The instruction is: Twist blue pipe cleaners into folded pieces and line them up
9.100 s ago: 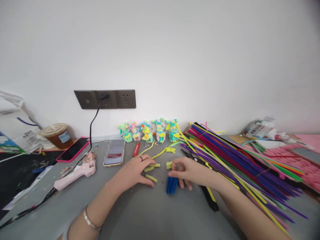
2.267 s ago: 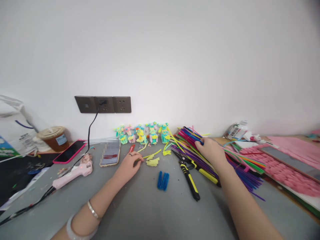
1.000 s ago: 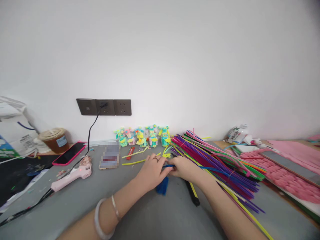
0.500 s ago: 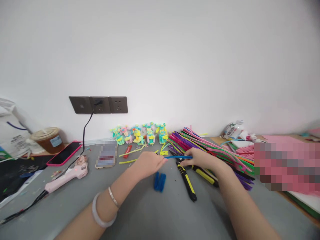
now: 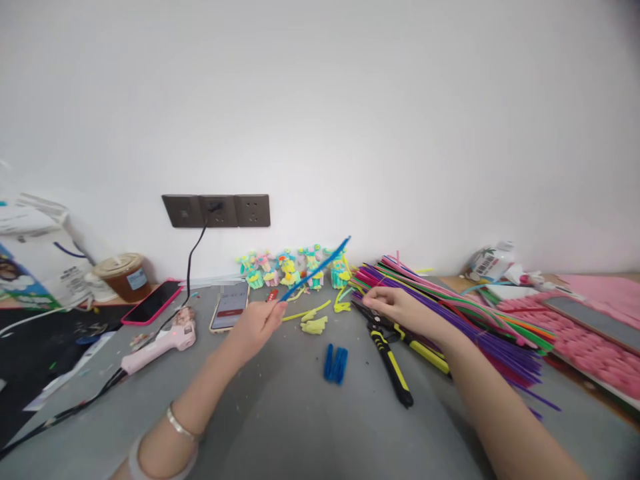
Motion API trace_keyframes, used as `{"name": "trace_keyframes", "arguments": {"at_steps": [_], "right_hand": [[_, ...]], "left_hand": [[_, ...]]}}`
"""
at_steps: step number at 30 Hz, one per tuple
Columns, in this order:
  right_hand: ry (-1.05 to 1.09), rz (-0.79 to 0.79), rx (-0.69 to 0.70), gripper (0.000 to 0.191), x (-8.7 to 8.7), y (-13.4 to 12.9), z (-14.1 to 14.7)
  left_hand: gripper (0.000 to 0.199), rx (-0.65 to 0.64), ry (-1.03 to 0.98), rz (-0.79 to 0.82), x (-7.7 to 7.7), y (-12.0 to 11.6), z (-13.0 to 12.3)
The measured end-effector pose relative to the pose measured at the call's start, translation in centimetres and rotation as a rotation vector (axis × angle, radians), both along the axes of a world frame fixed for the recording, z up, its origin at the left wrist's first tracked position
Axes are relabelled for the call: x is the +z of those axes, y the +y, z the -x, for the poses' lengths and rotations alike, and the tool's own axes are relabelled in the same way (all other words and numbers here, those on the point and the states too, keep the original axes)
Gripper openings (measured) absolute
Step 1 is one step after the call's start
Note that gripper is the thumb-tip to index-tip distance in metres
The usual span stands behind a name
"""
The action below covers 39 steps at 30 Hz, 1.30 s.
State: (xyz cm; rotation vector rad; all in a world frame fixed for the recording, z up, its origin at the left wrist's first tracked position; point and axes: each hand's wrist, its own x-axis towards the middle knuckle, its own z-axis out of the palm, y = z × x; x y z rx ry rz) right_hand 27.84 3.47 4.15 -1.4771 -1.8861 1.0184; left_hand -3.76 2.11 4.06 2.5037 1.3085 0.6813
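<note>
Slender fuzzy blue stem (image 5: pixel 320 268): my left hand (image 5: pixel 261 327) pinches it, long axis pointing far-right; my right hand (image 5: pixel 391 305), hold unclear.

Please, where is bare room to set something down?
Bare table lies between left forearm and right forearm, nearer than the blue pieces; a narrower patch, between glue gun and left forearm. Crowded: back, with figures; right, with cutters and stems.

Soft light brightens the wall (image 5: pixel 350 133); outer edges seem stretched.

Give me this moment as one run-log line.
left hand: holds blue pipe cleaner | right hand: near pliers, contact unclear | table: blue pieces
</note>
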Motion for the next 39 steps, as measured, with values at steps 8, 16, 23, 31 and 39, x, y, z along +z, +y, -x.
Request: {"name": "trace_keyframes", "arguments": {"at_steps": [8, 16, 23, 31, 39], "right_hand": [[0.71, 0.106, 0.141, 0.039, -1.2, -1.3, 6.9], [0.662, 0.058, -0.11, 0.043, -2.1, -0.8, 6.9], [0.596, 0.094, 0.058, 0.042, -1.6, -1.3, 7.4], [0.728, 0.045, -0.129, 0.043, -1.4, -1.2, 7.2], [1.094, -0.277, -0.408, 0.05, -0.5, -0.6, 5.4]], "left_hand": [[0.047, -0.155, 0.067, 0.108, -2.7, -1.0, -1.3], [0.041, -0.119, 0.011, 0.145, -2.2, -1.5, -1.0], [0.043, -0.197, 0.06, 0.184, -2.0, -2.2, -1.4], [0.033, 0.079, 0.031, 0.127, -2.9, -0.8, -0.7], [0.04, 0.167, -0.013, 0.142, -2.7, -0.7, -0.6]]}}
